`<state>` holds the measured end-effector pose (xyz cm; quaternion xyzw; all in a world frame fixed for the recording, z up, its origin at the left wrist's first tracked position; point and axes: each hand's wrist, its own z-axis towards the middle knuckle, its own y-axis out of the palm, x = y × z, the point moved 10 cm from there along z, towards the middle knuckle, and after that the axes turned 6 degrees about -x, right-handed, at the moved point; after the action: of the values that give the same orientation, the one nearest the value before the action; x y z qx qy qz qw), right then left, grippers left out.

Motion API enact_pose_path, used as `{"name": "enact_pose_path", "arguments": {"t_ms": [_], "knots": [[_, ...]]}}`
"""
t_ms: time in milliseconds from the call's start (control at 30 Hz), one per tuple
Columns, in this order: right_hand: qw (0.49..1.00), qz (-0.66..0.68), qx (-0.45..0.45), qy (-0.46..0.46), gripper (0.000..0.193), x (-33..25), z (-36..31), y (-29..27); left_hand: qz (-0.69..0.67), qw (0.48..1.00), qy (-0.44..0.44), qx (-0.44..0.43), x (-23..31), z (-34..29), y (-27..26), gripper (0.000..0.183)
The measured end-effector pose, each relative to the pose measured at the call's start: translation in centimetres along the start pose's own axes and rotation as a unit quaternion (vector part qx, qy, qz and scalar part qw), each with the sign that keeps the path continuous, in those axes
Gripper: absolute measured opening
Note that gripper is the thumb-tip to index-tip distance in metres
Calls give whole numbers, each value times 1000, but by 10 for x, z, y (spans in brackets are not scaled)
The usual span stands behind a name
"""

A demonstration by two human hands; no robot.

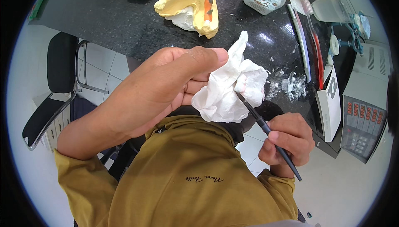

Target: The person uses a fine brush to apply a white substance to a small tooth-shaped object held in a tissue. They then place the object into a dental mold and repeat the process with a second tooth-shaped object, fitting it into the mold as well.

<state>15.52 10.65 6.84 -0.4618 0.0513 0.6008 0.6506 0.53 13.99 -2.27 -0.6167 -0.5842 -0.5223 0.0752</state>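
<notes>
Fingers of the left hand point(174, 81) curl around a crumpled white tissue point(230, 90); the right hand point(286, 141) pinches a slim black brush point(266, 129), tip buried in the tissue.

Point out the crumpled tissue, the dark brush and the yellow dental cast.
crumpled tissue point(226, 90), head view, middle of the white wad in the left hand.
dark brush point(266, 129), head view, handle just above the right hand.
yellow dental cast point(187, 0), head view, top of the arch.

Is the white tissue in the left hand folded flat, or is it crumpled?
Crumpled. The white tissue bunches in irregular creases in the left hand, and the brush tip presses into it.
</notes>
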Motion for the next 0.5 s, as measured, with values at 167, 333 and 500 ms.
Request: {"name": "enact_pose_path", "arguments": {"t_ms": [167,333,500], "knots": [[1000,-9,-8,20,26,1,-1,-1,-22,999,17,-36,4,0,7,50],[1000,5,-4,27,28,4,-4,-4,-22,999,11,-32,2,0,6,50],[999,13,10,35,27,6,-8,-7,-21,999,5,-24,1,0,4,50]]}}
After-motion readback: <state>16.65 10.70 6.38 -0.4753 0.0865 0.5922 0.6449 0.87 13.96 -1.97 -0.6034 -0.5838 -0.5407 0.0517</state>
